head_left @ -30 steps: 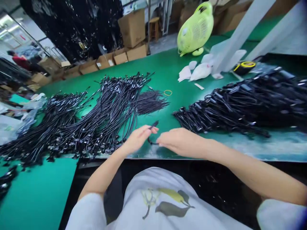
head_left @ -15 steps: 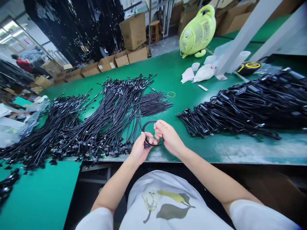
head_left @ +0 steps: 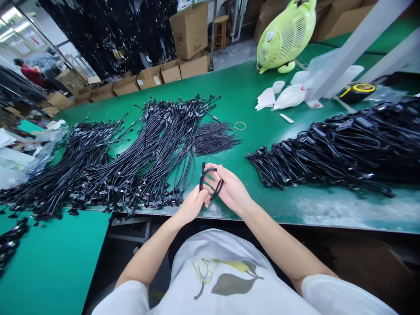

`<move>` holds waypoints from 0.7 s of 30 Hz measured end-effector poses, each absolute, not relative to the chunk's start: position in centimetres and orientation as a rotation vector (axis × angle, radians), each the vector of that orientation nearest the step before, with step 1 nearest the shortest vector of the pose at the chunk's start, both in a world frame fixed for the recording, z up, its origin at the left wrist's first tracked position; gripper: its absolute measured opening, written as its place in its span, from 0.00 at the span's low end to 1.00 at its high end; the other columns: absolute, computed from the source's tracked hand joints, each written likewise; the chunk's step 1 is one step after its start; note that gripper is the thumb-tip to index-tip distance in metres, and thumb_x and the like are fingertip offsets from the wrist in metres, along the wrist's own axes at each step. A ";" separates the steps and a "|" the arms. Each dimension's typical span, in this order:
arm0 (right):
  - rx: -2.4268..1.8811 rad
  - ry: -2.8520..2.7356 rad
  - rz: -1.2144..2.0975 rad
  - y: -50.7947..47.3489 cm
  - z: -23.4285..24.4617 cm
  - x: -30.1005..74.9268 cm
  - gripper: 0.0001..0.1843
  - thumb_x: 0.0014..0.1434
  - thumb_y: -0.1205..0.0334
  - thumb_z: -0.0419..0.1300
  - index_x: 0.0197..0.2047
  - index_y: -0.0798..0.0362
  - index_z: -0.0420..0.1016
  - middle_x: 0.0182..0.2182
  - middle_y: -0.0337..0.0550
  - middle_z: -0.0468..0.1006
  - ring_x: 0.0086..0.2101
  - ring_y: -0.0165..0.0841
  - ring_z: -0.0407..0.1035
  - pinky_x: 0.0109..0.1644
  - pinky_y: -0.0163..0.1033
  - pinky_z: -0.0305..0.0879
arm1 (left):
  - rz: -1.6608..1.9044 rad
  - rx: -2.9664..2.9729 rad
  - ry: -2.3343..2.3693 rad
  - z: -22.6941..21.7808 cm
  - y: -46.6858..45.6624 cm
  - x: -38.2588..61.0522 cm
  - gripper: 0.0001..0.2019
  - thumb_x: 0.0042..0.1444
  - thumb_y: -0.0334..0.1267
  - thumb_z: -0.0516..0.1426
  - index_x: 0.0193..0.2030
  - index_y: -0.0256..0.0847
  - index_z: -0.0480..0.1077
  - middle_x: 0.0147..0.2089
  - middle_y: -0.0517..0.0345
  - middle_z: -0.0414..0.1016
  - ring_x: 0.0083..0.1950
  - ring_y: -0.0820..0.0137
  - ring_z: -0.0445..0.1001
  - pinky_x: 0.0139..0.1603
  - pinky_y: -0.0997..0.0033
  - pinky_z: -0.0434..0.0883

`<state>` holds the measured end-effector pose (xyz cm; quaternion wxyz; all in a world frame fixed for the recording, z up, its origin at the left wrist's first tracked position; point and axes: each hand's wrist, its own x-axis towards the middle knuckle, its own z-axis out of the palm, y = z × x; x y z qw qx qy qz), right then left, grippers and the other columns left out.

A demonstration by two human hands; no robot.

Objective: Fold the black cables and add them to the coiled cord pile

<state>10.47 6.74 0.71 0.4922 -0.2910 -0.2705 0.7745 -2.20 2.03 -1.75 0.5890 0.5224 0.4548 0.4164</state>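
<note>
A black cable (head_left: 217, 189) is coiled into a small loop between my hands, above the front edge of the green table. My left hand (head_left: 194, 202) grips the lower left side of the coil, and one connector end sticks up above it. On the right side, my right hand (head_left: 232, 188) has its fingers closed around the loop. Left of the hands lies a large pile of straight black cables (head_left: 157, 144). Just beyond them is a bunch of short thin black ties (head_left: 215, 138). To the right sits a heap of bundled cables (head_left: 328, 153).
A yellow rubber band (head_left: 240, 126), a light-green fan (head_left: 287, 37), white paper pieces (head_left: 266, 99) and a tape measure (head_left: 357, 92) lie on the table (head_left: 236, 94). A grey post (head_left: 354, 52) rises at right. Cardboard boxes (head_left: 149, 78) line the far edge; a person in red (head_left: 31, 72) is far left.
The cable has been drawn into a tighter coil, with a connector end now pointing up. My right hand has turned and closed around the loop's right side. The view has shifted slightly.
</note>
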 end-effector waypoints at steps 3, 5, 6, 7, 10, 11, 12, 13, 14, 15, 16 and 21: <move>-0.712 -0.689 1.894 6.1 0.1 10.3 0.27 0.47 0.40 0.68 0.37 0.53 0.68 0.32 0.41 0.71 0.30 0.28 0.66 0.29 0.33 0.65 | 0.770 1.406 1.116 -1.9 2.0 -3.1 0.15 0.64 0.47 0.48 0.31 0.40 0.63 0.26 0.62 0.64 0.30 0.72 0.63 0.38 0.69 0.62; -0.722 -0.713 1.859 5.8 -0.1 10.3 0.24 0.48 0.45 0.69 0.33 0.53 0.63 0.27 0.35 0.66 0.25 0.24 0.62 0.26 0.30 0.61 | 0.664 1.431 1.083 -2.0 1.9 -3.3 0.16 0.63 0.46 0.50 0.28 0.40 0.64 0.27 0.60 0.66 0.32 0.71 0.64 0.40 0.69 0.62; -0.727 -0.723 1.845 5.7 0.0 10.3 0.23 0.49 0.48 0.69 0.31 0.52 0.61 0.25 0.32 0.64 0.22 0.21 0.58 0.24 0.28 0.58 | 0.649 1.413 1.063 -2.1 1.9 -3.2 0.16 0.62 0.46 0.52 0.27 0.39 0.65 0.28 0.60 0.67 0.33 0.70 0.64 0.42 0.68 0.62; -0.727 -0.728 1.833 5.6 0.1 10.3 0.22 0.50 0.50 0.68 0.31 0.51 0.59 0.25 0.30 0.62 0.20 0.20 0.55 0.22 0.27 0.54 | 0.671 1.378 1.044 -2.3 1.8 -3.0 0.15 0.60 0.48 0.55 0.28 0.39 0.68 0.30 0.59 0.68 0.36 0.69 0.65 0.43 0.68 0.63; -0.702 -0.775 1.808 5.5 0.8 10.4 0.18 0.53 0.52 0.66 0.35 0.50 0.60 0.26 0.29 0.61 0.18 0.17 0.50 0.18 0.25 0.45 | 0.786 1.170 0.939 -2.6 1.2 -2.2 0.18 0.54 0.54 0.60 0.36 0.38 0.72 0.38 0.54 0.70 0.43 0.66 0.68 0.49 0.67 0.65; -0.688 -0.803 1.812 5.6 1.0 10.5 0.17 0.54 0.52 0.66 0.36 0.50 0.62 0.26 0.29 0.61 0.17 0.17 0.48 0.17 0.24 0.42 | 0.783 1.072 0.877 -2.5 0.9 -1.8 0.21 0.53 0.56 0.60 0.38 0.38 0.72 0.39 0.53 0.70 0.42 0.67 0.69 0.47 0.66 0.67; -0.670 -0.831 1.826 5.7 1.3 10.6 0.16 0.54 0.52 0.65 0.37 0.50 0.63 0.25 0.28 0.59 0.17 0.17 0.47 0.16 0.24 0.40 | 0.758 0.967 0.813 -2.4 0.7 -1.4 0.23 0.52 0.58 0.60 0.39 0.37 0.70 0.37 0.53 0.69 0.39 0.68 0.69 0.43 0.66 0.69; -0.655 -0.855 1.853 5.9 1.5 10.7 0.16 0.54 0.52 0.65 0.38 0.50 0.64 0.24 0.28 0.58 0.16 0.17 0.46 0.16 0.24 0.39 | 0.728 0.862 0.766 -2.2 0.4 -1.1 0.24 0.52 0.60 0.59 0.38 0.37 0.68 0.33 0.56 0.68 0.33 0.70 0.68 0.36 0.69 0.69; -0.647 -0.864 1.883 6.1 1.7 10.9 0.17 0.54 0.52 0.65 0.39 0.50 0.64 0.23 0.27 0.57 0.16 0.16 0.44 0.16 0.24 0.38 | 0.708 0.769 0.741 -1.9 0.2 -0.7 0.24 0.52 0.60 0.59 0.37 0.38 0.66 0.29 0.60 0.64 0.28 0.74 0.65 0.29 0.72 0.67; -0.648 -0.856 1.909 6.4 1.8 11.0 0.17 0.54 0.51 0.66 0.39 0.50 0.64 0.23 0.27 0.57 0.16 0.16 0.44 0.16 0.24 0.37 | 0.705 0.693 0.740 -1.6 0.1 -0.4 0.24 0.52 0.60 0.59 0.36 0.38 0.65 0.26 0.64 0.60 0.24 0.76 0.60 0.24 0.76 0.64; -0.659 -0.837 1.928 6.7 1.9 11.2 0.18 0.53 0.51 0.66 0.38 0.51 0.64 0.23 0.27 0.57 0.16 0.16 0.44 0.16 0.24 0.38 | 0.716 0.638 0.753 -1.4 0.0 -0.1 0.24 0.52 0.60 0.60 0.35 0.39 0.63 0.24 0.67 0.56 0.22 0.78 0.57 0.20 0.79 0.60; -0.694 -0.718 2.018 7.9 1.8 11.5 0.24 0.49 0.43 0.67 0.32 0.54 0.65 0.20 0.26 0.56 0.15 0.16 0.40 0.14 0.24 0.35 | 0.737 0.506 0.771 -0.9 0.3 1.0 0.25 0.56 0.62 0.55 0.31 0.38 0.62 0.21 0.70 0.48 0.19 0.79 0.51 0.17 0.79 0.58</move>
